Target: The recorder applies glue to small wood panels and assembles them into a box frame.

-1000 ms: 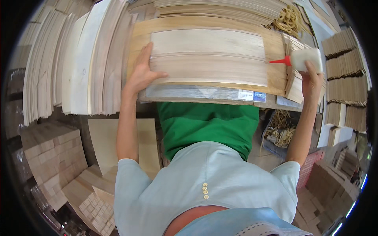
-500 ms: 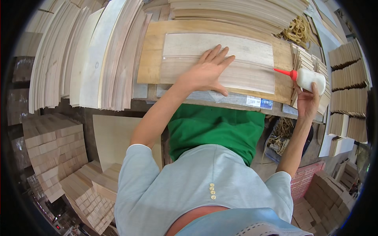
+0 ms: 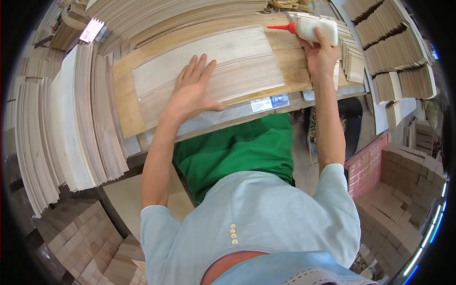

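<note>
A pale thin wooden panel [image 3: 237, 66] with a seam along its length lies on a larger yellowish board [image 3: 124, 104] in front of me. Across its left part rests my left hand [image 3: 194, 92], palm down with fingers spread. In my right hand [image 3: 319, 54] is a white glue bottle [image 3: 325, 29] with a long red nozzle, held on its side. The nozzle points left, its tip near the panel's far right corner. My right fingers wrap round the bottle from below, the thumb on its near face.
Tall stacks of thin wooden sheets [image 3: 95, 118] stand at the left, and more sheets [image 3: 180, 16] lie behind the board. Small wooden strips [image 3: 354, 59] sit to the right. Several piles of cut wood [image 3: 387, 40] fill a rack at far right. A dark bin [image 3: 349, 126] stands below the bench.
The whole view has shifted and turned, so the bench appears farther left and tilted. The glue bottle has moved from the panel's right end to its far right corner. My left hand stays flat.
</note>
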`<state>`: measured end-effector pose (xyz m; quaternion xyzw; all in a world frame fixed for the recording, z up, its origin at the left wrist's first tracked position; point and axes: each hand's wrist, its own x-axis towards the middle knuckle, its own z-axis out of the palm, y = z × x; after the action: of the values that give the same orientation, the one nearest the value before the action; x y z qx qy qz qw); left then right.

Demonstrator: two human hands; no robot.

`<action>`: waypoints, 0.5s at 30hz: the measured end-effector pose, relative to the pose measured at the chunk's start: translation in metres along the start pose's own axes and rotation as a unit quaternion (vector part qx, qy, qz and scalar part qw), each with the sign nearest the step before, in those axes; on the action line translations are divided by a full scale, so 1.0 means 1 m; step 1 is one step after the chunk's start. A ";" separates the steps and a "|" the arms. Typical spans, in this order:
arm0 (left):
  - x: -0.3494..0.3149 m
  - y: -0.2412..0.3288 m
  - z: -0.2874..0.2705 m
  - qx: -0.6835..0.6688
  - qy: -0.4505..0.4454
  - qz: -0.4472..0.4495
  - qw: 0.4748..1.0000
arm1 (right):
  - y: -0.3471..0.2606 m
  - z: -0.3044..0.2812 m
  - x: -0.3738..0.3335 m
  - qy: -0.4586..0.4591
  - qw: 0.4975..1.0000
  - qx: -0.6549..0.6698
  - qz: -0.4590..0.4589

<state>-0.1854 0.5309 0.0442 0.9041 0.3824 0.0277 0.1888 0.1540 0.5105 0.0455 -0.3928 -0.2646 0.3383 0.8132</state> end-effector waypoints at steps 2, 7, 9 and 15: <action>0.000 0.000 0.000 -0.006 -0.002 -0.005 1.000 | 0.011 0.004 0.005 0.023 1.000 -0.015 -0.004; 0.001 0.001 0.000 -0.012 -0.007 -0.010 1.000 | 0.027 0.004 0.015 0.030 0.999 -0.028 -0.012; 0.001 0.001 -0.001 -0.012 -0.010 -0.015 1.000 | 0.030 0.005 0.017 0.035 0.999 -0.031 -0.013; 0.001 0.000 0.000 -0.014 -0.007 -0.010 1.000 | 0.035 0.006 0.015 0.053 0.997 -0.049 -0.015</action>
<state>-0.1846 0.5313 0.0440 0.8977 0.3895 0.0249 0.2044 0.1476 0.5412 0.0222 -0.4453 -0.2434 0.2919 0.8107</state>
